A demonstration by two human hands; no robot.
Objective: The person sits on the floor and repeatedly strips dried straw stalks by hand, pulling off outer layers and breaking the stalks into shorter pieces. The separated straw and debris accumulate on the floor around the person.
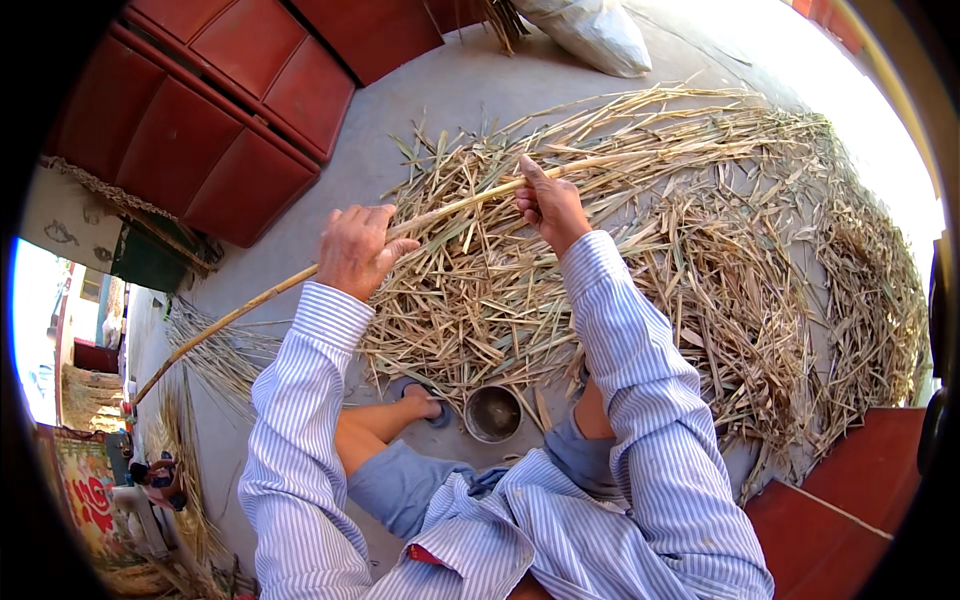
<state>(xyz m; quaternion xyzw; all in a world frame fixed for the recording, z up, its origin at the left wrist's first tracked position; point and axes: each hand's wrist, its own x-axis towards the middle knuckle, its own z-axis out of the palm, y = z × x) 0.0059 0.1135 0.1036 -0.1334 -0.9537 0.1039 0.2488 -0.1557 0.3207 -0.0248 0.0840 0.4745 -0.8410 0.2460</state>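
My left hand (355, 248) is closed around a long pale reed stalk (240, 312) that runs from the lower left up to the right. Further along the same stalk, my right hand (548, 205) grips it with the thumb pressed on top. Both hands hold the stalk above a wide heap of dry reed leaves and husks (700, 250) spread over the concrete floor. Striped shirt sleeves cover both forearms.
A small round metal bowl (492, 412) stands on the floor between my legs, next to my sandalled foot (420, 402). Red panelled doors (220, 110) lie at the upper left, a white sack (590, 32) at the top. A bundle of thin reeds (215, 350) lies left.
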